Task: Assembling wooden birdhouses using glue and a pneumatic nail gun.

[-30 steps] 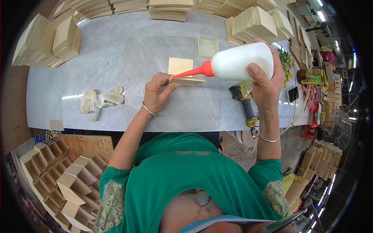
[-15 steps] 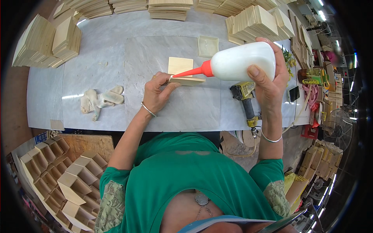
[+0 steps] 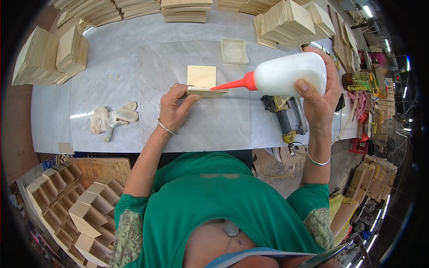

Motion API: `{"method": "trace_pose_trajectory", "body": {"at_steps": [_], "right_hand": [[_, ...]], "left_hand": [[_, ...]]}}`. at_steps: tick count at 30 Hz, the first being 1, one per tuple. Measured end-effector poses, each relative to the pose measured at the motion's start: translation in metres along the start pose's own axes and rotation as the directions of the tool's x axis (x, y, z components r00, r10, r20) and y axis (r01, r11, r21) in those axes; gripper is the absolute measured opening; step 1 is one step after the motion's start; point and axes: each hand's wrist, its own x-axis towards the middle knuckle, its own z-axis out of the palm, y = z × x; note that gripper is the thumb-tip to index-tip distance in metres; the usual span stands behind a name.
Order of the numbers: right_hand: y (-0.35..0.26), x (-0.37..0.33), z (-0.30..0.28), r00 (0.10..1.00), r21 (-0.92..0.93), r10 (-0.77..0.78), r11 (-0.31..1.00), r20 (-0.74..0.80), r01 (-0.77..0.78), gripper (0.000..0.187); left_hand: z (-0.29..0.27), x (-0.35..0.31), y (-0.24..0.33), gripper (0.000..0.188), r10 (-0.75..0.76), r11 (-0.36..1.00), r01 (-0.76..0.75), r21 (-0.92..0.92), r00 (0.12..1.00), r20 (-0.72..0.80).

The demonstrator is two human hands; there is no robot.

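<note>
The left hand (image 3: pixel 175 108) pinches a wood panel (image 3: pixel 206 92) on edge while the right hand (image 3: pixel 318 91), gripping the glue bottle (image 3: pixel 286 75), has its nozzle at the panel's edge, gluing apparently underway, joining not yet done.

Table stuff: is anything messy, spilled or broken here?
Nothing looks spilled or broken. The only untidy thing is a crumpled pair of gloves lying loose on the table. The right hand tips the glue bottle onto the wooden piece the left hand steadies.
</note>
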Motion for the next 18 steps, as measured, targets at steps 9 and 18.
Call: {"method": "trace_pose_trajectory", "body": {"at_steps": [9, 18], "right_hand": [[-0.001, -0.010, -0.021, 0.996, 0.028, 0.082, 0.996, -0.039, -0.081, 0.063], [0.028, -0.014, -0.039, 0.983, 0.145, 0.162, 0.978, -0.091, -0.148, 0.056]], "left_hand": [[0.000, 0.000, 0.000, 0.014, -0.009, 0.999, 0.009, -0.037, 1.000, 0.007], [-0.002, -0.001, -0.002, 0.013, -0.038, 0.999, 0.038, -0.012, 0.999, 0.012]]}}
